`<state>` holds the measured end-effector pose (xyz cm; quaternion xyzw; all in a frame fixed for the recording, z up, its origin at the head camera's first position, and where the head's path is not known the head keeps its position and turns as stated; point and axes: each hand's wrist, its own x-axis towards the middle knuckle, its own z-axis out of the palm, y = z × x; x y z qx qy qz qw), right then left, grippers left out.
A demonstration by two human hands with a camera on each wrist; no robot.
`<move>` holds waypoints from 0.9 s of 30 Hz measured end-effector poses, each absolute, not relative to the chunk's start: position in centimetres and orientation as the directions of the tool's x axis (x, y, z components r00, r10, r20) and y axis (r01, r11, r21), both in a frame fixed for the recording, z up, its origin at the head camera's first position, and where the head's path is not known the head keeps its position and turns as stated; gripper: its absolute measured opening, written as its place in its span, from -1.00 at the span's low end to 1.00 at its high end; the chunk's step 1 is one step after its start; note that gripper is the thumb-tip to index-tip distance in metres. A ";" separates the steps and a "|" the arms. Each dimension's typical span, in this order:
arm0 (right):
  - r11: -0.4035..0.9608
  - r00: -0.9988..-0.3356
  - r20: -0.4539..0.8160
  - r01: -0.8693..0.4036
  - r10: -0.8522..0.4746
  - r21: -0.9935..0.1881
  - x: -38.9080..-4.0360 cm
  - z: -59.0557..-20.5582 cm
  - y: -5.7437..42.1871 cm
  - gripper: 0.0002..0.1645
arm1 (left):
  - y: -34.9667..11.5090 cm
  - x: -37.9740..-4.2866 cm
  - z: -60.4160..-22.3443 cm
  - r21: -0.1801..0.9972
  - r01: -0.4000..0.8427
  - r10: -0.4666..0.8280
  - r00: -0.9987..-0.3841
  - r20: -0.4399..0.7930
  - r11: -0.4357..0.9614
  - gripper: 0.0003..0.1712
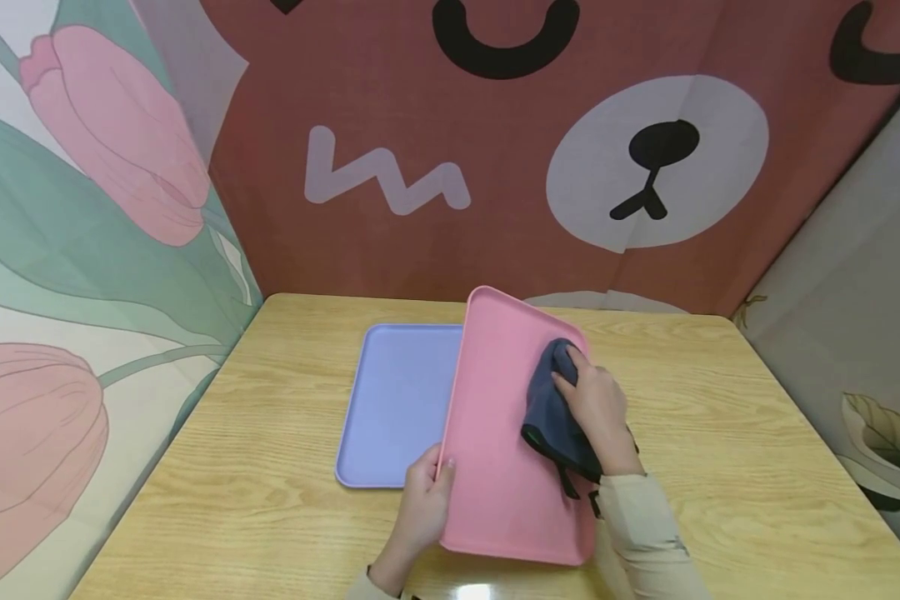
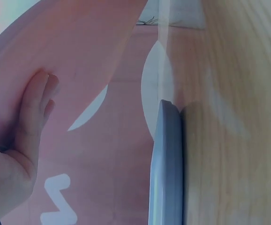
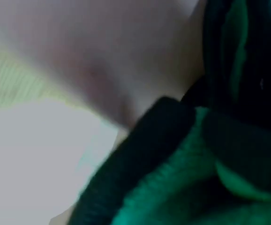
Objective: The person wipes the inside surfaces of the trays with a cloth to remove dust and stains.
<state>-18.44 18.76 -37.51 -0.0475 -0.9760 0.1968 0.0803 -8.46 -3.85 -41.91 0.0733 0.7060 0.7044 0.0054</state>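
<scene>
A pink rectangular tray [image 1: 487, 417] is held tilted above the table, its inner face toward the head camera. At its left edge, my left hand [image 1: 426, 496] grips the rim, thumb over the inner side; the left wrist view has the fingers [image 2: 30, 112] along the tray's pink surface [image 2: 88, 42]. My right hand [image 1: 600, 408] holds a folded dark blue cloth [image 1: 547, 408] against the right part of the tray. In the right wrist view the cloth [image 3: 140, 154] fills the foreground, with dark edging and a green side.
A blue-violet tray [image 1: 401, 400] lies flat on the wooden table [image 1: 270, 450], its right part hidden behind the pink tray. Printed curtains hang around the table, a brown bear one [image 1: 510, 167] at the back and a floral one [image 1: 142, 267] at the left.
</scene>
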 end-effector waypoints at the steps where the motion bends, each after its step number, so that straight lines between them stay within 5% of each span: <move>1: 0.919 -0.982 0.141 0.061 0.125 -0.390 -18.5 -37.7 18.9 -0.33 | -3.9 -8.5 -41.9 0.995 0.100 0.105 -0.989 0.099 -0.002 -0.74; 27: 0.906 -0.983 0.111 0.085 0.143 -0.415 -18.7 -38.8 19.7 -0.32 | -4.6 -8.6 -41.8 0.991 0.131 0.073 -0.989 0.131 -0.002 -0.76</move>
